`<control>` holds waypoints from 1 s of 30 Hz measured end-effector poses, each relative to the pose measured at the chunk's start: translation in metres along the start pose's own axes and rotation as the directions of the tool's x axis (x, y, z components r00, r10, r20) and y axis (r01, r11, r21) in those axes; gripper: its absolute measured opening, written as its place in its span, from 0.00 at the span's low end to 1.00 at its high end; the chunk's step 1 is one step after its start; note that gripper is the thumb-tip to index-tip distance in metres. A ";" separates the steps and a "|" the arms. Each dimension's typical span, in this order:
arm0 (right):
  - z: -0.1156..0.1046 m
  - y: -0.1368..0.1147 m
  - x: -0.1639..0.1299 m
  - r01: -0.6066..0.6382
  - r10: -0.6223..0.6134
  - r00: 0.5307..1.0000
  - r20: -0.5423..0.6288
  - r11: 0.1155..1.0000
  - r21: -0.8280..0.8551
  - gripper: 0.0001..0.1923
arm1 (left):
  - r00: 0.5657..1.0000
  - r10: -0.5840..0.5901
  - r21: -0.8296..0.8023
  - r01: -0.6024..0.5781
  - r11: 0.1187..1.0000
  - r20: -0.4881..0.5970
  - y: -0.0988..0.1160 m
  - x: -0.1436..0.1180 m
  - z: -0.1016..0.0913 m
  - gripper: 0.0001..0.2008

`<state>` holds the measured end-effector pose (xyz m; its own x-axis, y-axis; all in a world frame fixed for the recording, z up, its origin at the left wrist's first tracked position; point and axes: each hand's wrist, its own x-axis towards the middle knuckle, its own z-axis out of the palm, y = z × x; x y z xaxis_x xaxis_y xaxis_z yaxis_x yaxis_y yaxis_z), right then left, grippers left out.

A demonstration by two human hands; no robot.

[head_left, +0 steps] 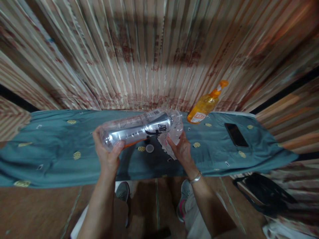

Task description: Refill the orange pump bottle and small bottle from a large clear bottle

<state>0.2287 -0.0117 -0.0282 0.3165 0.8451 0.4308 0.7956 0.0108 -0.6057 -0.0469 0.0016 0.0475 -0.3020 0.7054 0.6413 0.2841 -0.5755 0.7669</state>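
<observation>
A large clear plastic bottle [139, 127] with a silver label lies nearly sideways in the air above the cloth-covered table. My left hand [108, 146] is wrapped round its base end, thumb on the near side. At the neck end, on the right, my right hand [180, 147] is closed on a crumpled whitish tissue [165, 144], pressed against or close to the bottle's shoulder. Whether those fingers also grip the bottle itself is hard to make out. Below the bottle, a small pale round cap [150, 148] rests on the cloth.
An orange pump bottle [203, 106] stands at the table's back edge, right of centre. Farther right lies a black phone [236, 135]. A green patterned cloth [57, 136] covers the table. Behind rises a pleated curtain [154, 59]; a black bag [266, 192] sits lower right.
</observation>
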 end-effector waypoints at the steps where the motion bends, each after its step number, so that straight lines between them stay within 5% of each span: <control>1: 0.000 0.000 0.000 -0.003 0.003 1.000 -0.004 1.000 -0.002 0.39 | 1.000 0.006 -0.008 -0.006 1.000 0.000 0.001 0.000 0.000 0.30; 13: -0.002 -0.001 0.000 -0.007 0.007 1.000 0.016 1.000 0.016 0.37 | 1.000 0.017 -0.024 -0.018 1.000 -0.005 0.000 0.000 0.000 0.30; 21: -0.004 -0.005 0.001 -0.029 0.029 0.999 0.034 0.999 0.020 0.35 | 0.997 -0.079 -0.031 0.078 0.996 -0.015 0.018 -0.004 0.006 0.31; 30: -0.002 -0.004 0.000 -0.042 0.042 0.999 0.010 0.999 -0.023 0.41 | 0.997 -0.069 -0.090 0.066 0.994 -0.033 0.020 -0.004 0.007 0.30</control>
<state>0.2263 -0.0128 -0.0244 0.3449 0.8499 0.3983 0.7930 -0.0369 -0.6080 -0.0335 -0.0097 0.0605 -0.3510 0.7293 0.5873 0.1803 -0.5628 0.8067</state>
